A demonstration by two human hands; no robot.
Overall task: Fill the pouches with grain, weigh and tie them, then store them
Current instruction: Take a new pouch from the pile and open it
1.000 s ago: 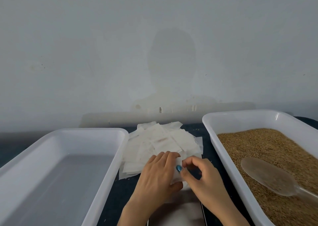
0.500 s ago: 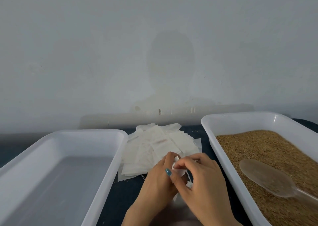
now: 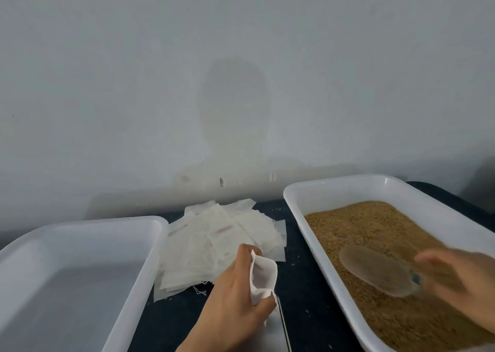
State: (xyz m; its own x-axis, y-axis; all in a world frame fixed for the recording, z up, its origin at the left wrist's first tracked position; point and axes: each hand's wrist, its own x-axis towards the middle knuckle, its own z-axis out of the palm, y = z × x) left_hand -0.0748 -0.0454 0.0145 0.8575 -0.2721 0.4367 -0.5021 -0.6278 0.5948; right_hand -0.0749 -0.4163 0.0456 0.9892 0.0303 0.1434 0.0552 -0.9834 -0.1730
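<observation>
My left hand (image 3: 235, 300) grips a small white pouch (image 3: 263, 276) with its mouth held open, above the dark table between the two trays. A heap of several empty white pouches (image 3: 214, 241) lies just behind it. The right-hand white tray (image 3: 294, 199) is filled with brown grain (image 3: 375, 228). A translucent plastic spoon (image 3: 375, 271) rests with its bowl on the grain. My right hand (image 3: 460, 276) is blurred at the spoon's handle, thumb against it; whether it grips the handle is unclear.
An empty white tray (image 3: 150, 247) stands at the left. A silvery flat scale top (image 3: 270, 333) shows at the bottom edge beside my left wrist. A grey wall rises right behind the table. Stray grains dot the dark tabletop.
My right hand has left the pouch and swung right over the grain tray to the spoon. My left hand now holds the pouch alone, its mouth opened.
</observation>
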